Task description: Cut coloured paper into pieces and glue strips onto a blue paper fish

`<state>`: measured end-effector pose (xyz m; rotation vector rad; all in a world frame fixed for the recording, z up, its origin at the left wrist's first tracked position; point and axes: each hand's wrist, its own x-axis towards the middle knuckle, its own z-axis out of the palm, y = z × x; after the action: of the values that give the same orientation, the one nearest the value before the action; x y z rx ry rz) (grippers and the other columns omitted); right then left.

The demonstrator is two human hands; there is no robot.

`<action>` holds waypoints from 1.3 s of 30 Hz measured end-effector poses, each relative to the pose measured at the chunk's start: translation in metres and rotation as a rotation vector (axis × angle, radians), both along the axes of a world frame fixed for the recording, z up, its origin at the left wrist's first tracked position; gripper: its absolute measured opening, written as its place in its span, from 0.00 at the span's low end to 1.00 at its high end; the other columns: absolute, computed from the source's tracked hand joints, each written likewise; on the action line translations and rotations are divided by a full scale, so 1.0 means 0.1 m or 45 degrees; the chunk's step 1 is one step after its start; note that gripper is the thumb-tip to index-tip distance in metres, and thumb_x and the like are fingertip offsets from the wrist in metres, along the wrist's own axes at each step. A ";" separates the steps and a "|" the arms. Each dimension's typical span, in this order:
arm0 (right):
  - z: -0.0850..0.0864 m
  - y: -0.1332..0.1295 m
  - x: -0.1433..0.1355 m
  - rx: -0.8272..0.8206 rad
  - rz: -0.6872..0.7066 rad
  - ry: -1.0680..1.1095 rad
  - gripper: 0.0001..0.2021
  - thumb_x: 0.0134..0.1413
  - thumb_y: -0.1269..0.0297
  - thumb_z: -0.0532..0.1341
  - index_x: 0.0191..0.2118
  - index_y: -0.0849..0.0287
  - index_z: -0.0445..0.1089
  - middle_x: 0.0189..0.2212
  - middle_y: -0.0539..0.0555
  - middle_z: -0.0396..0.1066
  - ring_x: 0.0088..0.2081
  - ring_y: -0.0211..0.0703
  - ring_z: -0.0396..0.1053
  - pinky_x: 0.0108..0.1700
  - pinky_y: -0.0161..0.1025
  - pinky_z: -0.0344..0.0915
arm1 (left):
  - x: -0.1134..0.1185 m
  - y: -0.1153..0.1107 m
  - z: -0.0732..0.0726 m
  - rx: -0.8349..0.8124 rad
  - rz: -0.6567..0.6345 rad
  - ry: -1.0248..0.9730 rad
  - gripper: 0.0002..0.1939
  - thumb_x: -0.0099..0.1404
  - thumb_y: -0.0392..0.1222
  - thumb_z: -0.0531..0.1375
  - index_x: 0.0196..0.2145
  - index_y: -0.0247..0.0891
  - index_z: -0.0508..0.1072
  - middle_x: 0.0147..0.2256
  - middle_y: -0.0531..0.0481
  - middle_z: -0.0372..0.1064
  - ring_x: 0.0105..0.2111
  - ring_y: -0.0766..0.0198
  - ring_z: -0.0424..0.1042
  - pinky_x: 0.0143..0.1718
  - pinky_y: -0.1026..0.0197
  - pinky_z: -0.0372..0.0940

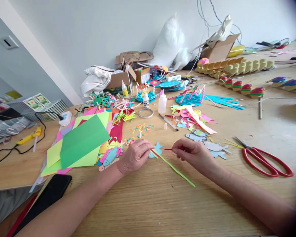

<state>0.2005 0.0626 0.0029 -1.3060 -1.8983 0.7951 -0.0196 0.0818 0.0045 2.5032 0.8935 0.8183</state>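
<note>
My left hand [137, 154] rests at the middle of the wooden table, its fingers pressed together at a blue paper fish [158, 148]. From its fingertips a thin green paper strip [175, 170] slants down to the right across the wood. My right hand [191, 152] is just right of the fish, thumb and forefinger pinched on a short red paper strip [167, 149] that points left. A small gap separates the red strip from the fish. What my left fingertips press is partly hidden.
Coloured paper sheets [85, 140] and paper fish [111, 156] lie left. Red-handled scissors [261, 161] and grey-blue fish [212, 146] are right. Beyond the hands are a glue bottle [162, 103], a pen [168, 122], a tape ring [146, 113] and paper scraps [192, 115].
</note>
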 end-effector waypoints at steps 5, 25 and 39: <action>0.12 -0.04 -0.08 0.293 0.084 -0.058 0.06 0.52 0.67 0.55 0.26 0.59 0.66 0.22 0.50 0.67 0.24 0.34 0.63 0.24 0.31 0.59 | 0.20 -0.08 0.22 -0.958 0.144 -0.184 0.21 0.62 0.52 0.43 0.28 0.34 0.66 0.23 0.51 0.61 0.23 0.69 0.63 0.21 0.68 0.58; 0.05 0.11 -0.03 0.797 0.351 -0.868 0.10 0.56 0.71 0.49 0.36 0.59 0.68 0.30 0.53 0.68 0.27 0.36 0.65 0.27 0.31 0.57 | 0.27 0.25 0.07 -1.166 0.319 -0.374 0.16 0.45 0.49 0.62 0.20 0.33 0.64 0.15 0.60 0.54 0.16 0.76 0.51 0.17 0.70 0.45; -0.10 0.14 -0.13 0.819 0.474 -1.005 0.09 0.54 0.73 0.50 0.30 0.61 0.66 0.26 0.52 0.67 0.25 0.36 0.62 0.27 0.32 0.55 | 0.22 0.39 -0.02 -0.650 0.429 0.128 0.06 0.51 0.40 0.57 0.22 0.34 0.69 0.18 0.58 0.59 0.22 0.71 0.58 0.23 0.68 0.51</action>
<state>0.1878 0.0763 -0.0068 -0.9078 -2.7421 -0.2608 0.0021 0.1203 0.0027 1.9886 1.3851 0.4769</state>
